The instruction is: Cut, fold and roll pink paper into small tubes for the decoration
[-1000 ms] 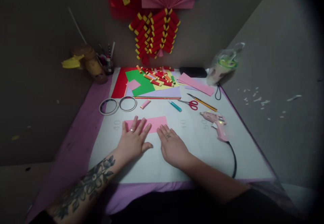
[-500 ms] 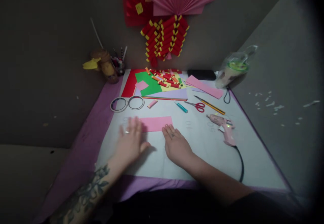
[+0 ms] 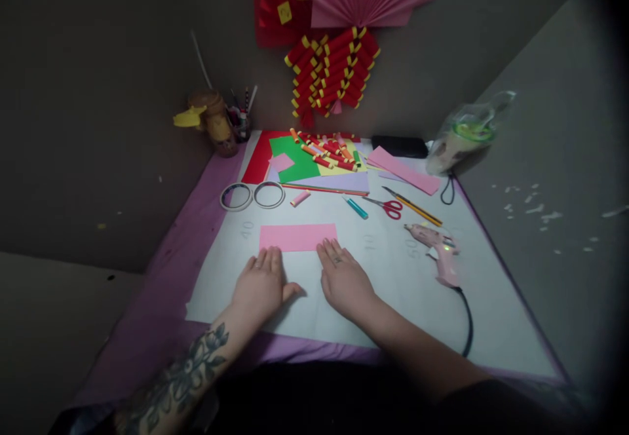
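Observation:
A pink paper strip [image 3: 298,236] lies flat and lengthwise on the white sheet covering the table. My left hand [image 3: 261,284] rests palm down, its fingertips at the strip's near left edge and its thumb out to the side. At the near right corner, the fingertips of my right hand [image 3: 346,279] touch the paper; that hand is also flat with fingers stretched. Neither hand grips anything. Beyond the strip are a small pink paper roll [image 3: 300,198], a teal cutter-like tool [image 3: 356,207] and red-handled scissors [image 3: 392,209].
Two tape rolls [image 3: 268,195] sit at left. A pink glue gun [image 3: 439,249] with a cord lies right, below a yellow-black craft knife [image 3: 415,208]. Coloured sheets [image 3: 295,160] bear several paper rolls. Drinks stand at both back corners: a brown cup [image 3: 216,124] and a bagged cup [image 3: 459,137].
My left hand has slid back toward me, from over the strip's left end to its near edge, uncovering that end. The right hand stays at the near right corner. The view has shifted slightly.

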`<state>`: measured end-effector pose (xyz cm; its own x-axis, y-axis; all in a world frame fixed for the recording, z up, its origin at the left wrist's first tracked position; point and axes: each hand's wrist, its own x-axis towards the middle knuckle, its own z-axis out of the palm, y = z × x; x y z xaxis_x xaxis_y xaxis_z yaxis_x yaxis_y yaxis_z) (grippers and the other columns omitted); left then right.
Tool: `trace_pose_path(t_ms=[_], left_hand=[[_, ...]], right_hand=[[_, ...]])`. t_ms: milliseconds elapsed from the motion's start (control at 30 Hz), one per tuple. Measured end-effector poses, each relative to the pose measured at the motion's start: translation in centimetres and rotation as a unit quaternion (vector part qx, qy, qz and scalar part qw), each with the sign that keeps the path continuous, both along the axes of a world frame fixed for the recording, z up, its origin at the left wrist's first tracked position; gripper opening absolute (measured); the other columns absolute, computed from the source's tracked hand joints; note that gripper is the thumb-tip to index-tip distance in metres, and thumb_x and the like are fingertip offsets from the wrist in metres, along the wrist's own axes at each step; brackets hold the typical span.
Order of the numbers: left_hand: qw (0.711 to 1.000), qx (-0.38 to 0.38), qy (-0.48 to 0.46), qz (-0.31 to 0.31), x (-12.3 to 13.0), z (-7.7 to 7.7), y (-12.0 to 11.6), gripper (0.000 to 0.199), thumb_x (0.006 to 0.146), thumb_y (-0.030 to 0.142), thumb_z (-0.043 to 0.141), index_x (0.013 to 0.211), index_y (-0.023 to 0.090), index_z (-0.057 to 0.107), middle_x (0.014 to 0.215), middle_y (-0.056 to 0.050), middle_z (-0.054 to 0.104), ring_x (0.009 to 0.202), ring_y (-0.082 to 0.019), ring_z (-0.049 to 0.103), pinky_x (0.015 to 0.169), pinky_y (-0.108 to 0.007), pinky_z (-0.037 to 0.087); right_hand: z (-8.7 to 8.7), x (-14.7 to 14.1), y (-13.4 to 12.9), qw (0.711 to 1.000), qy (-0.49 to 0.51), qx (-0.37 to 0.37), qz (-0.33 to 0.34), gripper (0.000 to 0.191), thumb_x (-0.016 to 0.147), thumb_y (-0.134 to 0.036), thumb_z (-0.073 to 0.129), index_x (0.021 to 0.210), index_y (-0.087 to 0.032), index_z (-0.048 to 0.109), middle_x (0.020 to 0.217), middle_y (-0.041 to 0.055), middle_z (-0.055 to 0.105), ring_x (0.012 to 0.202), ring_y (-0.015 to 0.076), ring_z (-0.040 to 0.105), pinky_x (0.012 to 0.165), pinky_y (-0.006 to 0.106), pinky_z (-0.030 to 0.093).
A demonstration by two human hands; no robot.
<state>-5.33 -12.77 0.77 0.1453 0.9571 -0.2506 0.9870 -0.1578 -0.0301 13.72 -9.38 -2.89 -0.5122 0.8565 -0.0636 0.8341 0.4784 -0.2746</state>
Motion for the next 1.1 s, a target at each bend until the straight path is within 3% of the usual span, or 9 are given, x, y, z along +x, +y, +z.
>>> trace_pose_path(t_ms=[167,367,600,667,767,867,1000,1100], left_hand=[[0.998,0.044,0.040,0.013,-2.4,0.7,-0.1,0.059,0.092,0.045,0.043,0.131,0.001,0.047,0.127,-0.024,0.058,0.118,-0.033,0.053,0.103,-0.047,0.033],[0.997,0.050,0.063,-0.011,-2.5,1.6,0.7,0.039,0.092,0.039,0.046,0.106,0.008,0.063,0.107,-0.018,0.066,0.100,-0.033,0.061,0.097,-0.053,0.034],[0.998,0.049,-0.016,-0.035,-4.1,2.7,3.6,0.025,0.089,0.028,0.047,0.087,0.016,0.068,0.105,-0.013,0.067,0.103,-0.029,0.060,0.090,-0.043,0.041],[0.995,0.057,-0.074,-0.029,-5.1,2.1,4.7,0.021,0.086,0.029,0.052,0.095,0.017,0.067,0.108,-0.012,0.067,0.103,-0.027,0.060,0.089,-0.038,0.043],[0.988,0.085,-0.131,-0.007,-6.5,0.4,5.6,0.046,0.077,0.033,0.065,0.119,0.016,0.058,0.126,-0.014,0.058,0.113,-0.029,0.054,0.094,-0.039,0.043],[0.977,0.123,-0.171,0.026,-7.3,-1.4,5.0,0.057,0.075,0.038,0.068,0.124,0.013,0.054,0.127,-0.015,0.055,0.117,-0.029,0.051,0.099,-0.040,0.042],[0.961,0.183,-0.199,0.057,-7.6,-2.4,2.7,0.045,0.080,0.038,0.064,0.118,0.014,0.059,0.126,-0.015,0.053,0.117,-0.028,0.051,0.100,-0.039,0.043],[0.974,0.171,-0.145,0.031,-7.5,-2.4,1.0,0.035,0.086,0.035,0.056,0.118,0.022,0.063,0.138,-0.012,0.048,0.134,-0.036,0.034,0.105,-0.051,0.035]], right_hand=[[0.2,0.0,0.2,1.000,-0.003,-0.015,-0.002,0.058,0.087,-0.017,0.040,0.142,-0.003,0.037,0.149,0.0166,0.033,0.140,0.0293,0.027,0.113,0.044,0.027],[0.5,0.2,0.2,0.999,-0.002,-0.037,-0.018,0.057,0.088,-0.022,0.040,0.143,-0.006,0.036,0.150,0.0155,0.031,0.141,0.0295,0.025,0.112,0.045,0.025],[0.5,0.7,0.1,0.999,-0.001,-0.034,-0.025,0.057,0.090,-0.025,0.037,0.144,-0.008,0.034,0.151,0.0134,0.031,0.142,0.0278,0.023,0.113,0.048,0.020],[0.5,0.5,0.1,0.999,0.000,-0.035,-0.026,0.057,0.090,-0.026,0.036,0.145,-0.009,0.034,0.152,0.0124,0.030,0.142,0.0281,0.022,0.113,0.049,0.018],[0.9,-0.7,0.0,0.999,0.003,-0.041,-0.020,0.058,0.091,-0.028,0.035,0.145,-0.009,0.033,0.152,0.0113,0.030,0.143,0.0294,0.020,0.114,0.051,0.015],[1.4,-2.9,-0.1,0.998,0.003,-0.064,-0.001,0.059,0.091,-0.030,0.036,0.146,-0.008,0.031,0.153,0.0114,0.028,0.143,0.0304,0.019,0.114,0.051,0.015],[1.7,-5.4,-0.2,0.996,0.002,-0.085,0.022,0.061,0.090,-0.031,0.037,0.147,-0.008,0.029,0.154,0.0112,0.024,0.143,0.0319,0.018,0.114,0.050,0.016],[1.4,-6.0,-0.3,0.996,0.009,-0.082,0.029,0.062,0.090,-0.032,0.038,0.147,-0.010,0.029,0.154,0.0106,0.025,0.143,0.0318,0.018,0.114,0.050,0.017]])
